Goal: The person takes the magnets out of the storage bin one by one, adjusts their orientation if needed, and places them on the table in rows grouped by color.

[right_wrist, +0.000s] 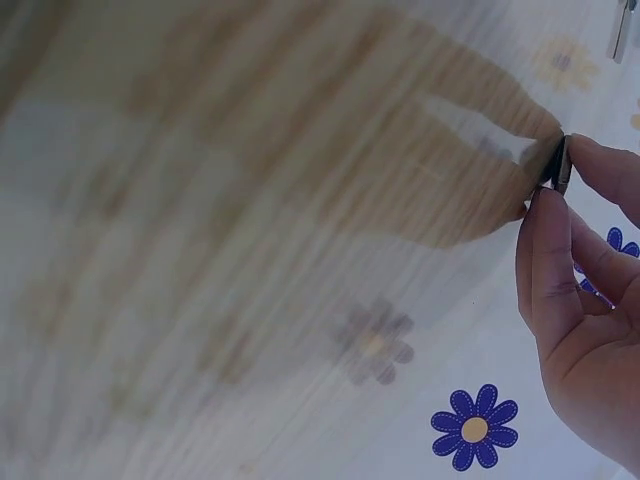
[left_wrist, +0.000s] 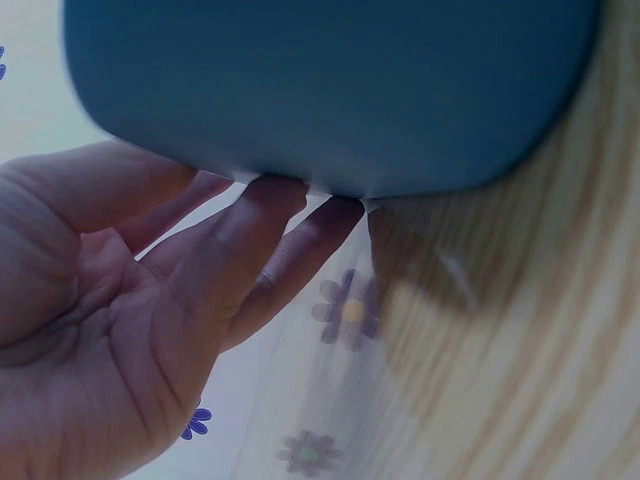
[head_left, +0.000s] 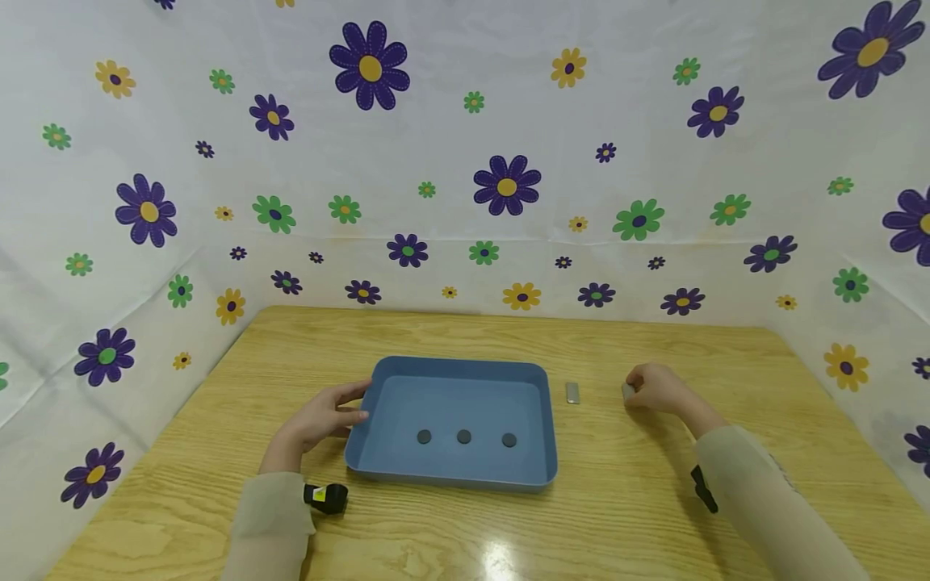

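A shallow blue tray (head_left: pixel 450 478) lies on the wooden table, with three dark grey discs on its floor: a left disc (head_left: pixel 425 436), a middle disc (head_left: pixel 463 436) and a right disc (head_left: pixel 509 440). Against the outside of the tray's left wall rest the fingertips of my left hand (head_left: pixel 324 417); the left wrist view shows them touching the blue wall (left_wrist: pixel 330 100). Right of the tray, my right hand (head_left: pixel 657 390) pinches a small silver rectangular block (head_left: pixel 628 393) between thumb and fingers at the tabletop. Another silver rectangular block (head_left: pixel 572 393) lies between the tray and that hand.
Around the back and sides of the wooden table (head_left: pixel 436 541) hangs a white cloth (head_left: pixel 436 145) printed with flowers. A black wrist camera (head_left: pixel 328 498) sits at my left cuff.
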A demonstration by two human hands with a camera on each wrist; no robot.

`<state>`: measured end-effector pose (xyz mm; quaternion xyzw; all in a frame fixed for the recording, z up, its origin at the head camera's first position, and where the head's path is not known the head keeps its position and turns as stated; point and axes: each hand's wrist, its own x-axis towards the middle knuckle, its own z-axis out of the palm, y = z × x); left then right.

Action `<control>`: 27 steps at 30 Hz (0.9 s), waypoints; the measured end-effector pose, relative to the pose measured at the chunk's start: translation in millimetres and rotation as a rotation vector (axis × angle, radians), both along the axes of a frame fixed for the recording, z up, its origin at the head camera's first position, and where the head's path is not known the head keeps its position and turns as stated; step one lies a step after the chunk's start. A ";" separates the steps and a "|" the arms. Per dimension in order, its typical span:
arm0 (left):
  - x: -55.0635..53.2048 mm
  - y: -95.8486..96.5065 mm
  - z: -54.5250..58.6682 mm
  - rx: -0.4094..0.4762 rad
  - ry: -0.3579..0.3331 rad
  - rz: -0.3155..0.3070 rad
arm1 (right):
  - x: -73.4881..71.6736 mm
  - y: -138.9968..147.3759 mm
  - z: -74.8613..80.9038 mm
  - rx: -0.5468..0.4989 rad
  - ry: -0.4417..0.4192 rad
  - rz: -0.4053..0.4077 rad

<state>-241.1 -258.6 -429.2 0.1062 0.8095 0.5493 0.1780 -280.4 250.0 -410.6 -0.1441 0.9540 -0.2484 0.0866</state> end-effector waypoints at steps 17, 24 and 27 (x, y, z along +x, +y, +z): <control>2.4 -0.4 4.2 0.006 -0.007 -0.015 | 3.2 -2.3 4.3 0.010 -0.012 -0.004; 1.6 -0.4 3.2 0.014 -0.013 -0.011 | 3.4 -0.8 9.8 -0.011 0.002 -0.047; 1.8 -0.3 3.0 0.004 -0.009 -0.008 | 4.0 -2.7 14.2 -0.033 0.024 -0.046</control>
